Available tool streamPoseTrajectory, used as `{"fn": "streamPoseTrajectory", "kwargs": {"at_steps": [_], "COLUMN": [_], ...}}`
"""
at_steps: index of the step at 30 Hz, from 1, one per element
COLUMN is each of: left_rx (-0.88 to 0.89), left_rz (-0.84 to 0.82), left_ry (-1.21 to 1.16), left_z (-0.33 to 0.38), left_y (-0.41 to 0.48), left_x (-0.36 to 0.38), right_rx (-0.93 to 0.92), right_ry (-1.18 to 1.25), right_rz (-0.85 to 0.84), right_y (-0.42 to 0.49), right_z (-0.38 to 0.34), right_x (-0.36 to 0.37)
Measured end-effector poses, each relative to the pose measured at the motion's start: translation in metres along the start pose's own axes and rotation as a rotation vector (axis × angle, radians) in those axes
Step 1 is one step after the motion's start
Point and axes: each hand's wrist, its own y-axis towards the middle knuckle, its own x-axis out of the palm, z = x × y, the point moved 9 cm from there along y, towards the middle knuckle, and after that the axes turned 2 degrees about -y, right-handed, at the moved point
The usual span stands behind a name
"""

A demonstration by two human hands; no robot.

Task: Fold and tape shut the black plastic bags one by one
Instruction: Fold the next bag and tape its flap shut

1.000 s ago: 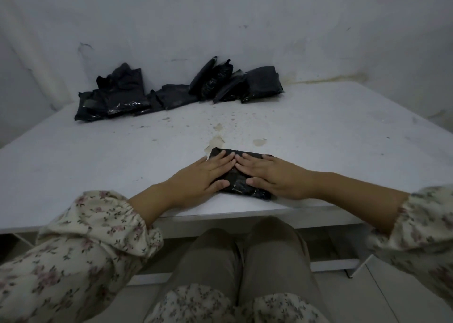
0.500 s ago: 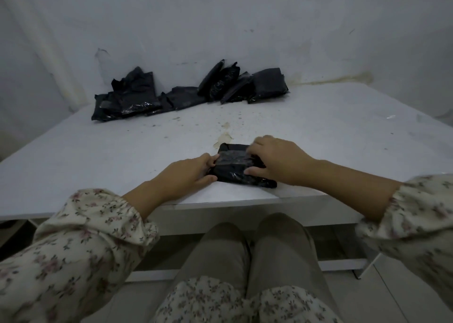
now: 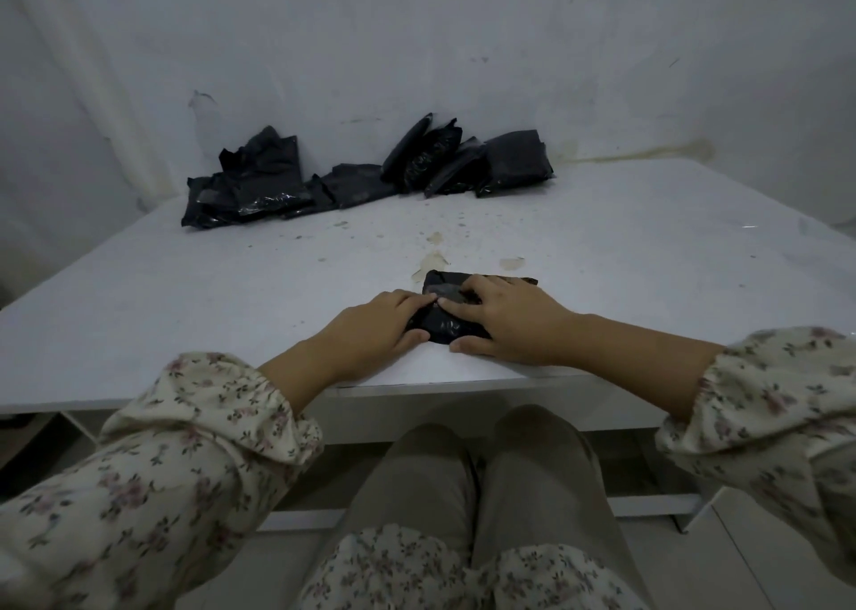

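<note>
while the left hand (image 3: 375, 324) and right hand (image 3: 512, 327) seemingly clasp the folded black bag (image 3: 445, 306), its contents are hidden.

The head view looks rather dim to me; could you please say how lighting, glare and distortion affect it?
Head view: dim, flat, bluish light leaves the small folded black plastic bag with little crease detail; head view: thin glare streaks on the row of glossy black plastic bags by the wall; head view: the wide-angle lens stretches the floral fabric sleeves at the lower corners; little blur.
</note>
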Motion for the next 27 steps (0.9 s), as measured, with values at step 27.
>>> {"fn": "streamPoseTrajectory", "kwargs": {"at_steps": [27], "left_rx": [-0.181], "left_rz": [0.271], "left_ry": [-1.082], "left_z": [-0.030], "left_y": [0.279], "left_x": [-0.062], "right_rx": [1.243], "right_ry": [1.548], "right_rz": [0.918], "right_y": [0.118], "right_z": [0.280], "right_x": [0.009]}}
